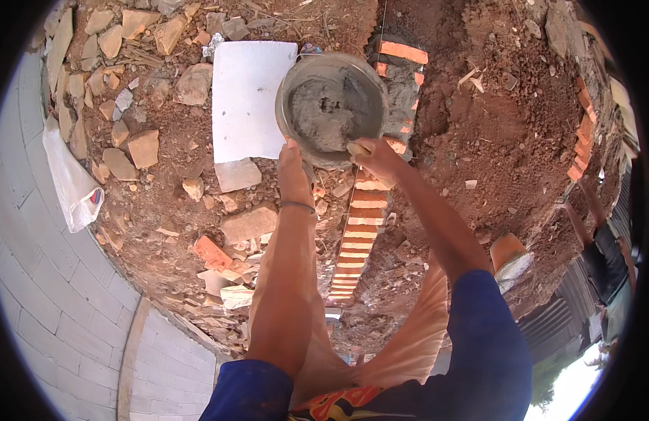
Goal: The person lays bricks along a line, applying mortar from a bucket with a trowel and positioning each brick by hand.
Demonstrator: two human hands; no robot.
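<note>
Reddish soil (479, 133) carries a mortar basin (373, 105) at a white board's (246, 105) right edge; left hand (294, 173) clasps the basin's rim, right hand (380, 161) a tan handle (357, 149).

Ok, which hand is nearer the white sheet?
Left. The left hand is beside the white sheet, at its lower right corner; the right hand is farther off, toward the right of the mortar pan.

The right hand (382, 161) covers part of a handle (356, 149) whose far end cannot be made out. Left of this grip, the exact hold of the left hand (293, 172) is unclear. Far to its right, another person (605, 256) is cut off by the view's edge; far left, so is a block wall (47, 238).
</note>
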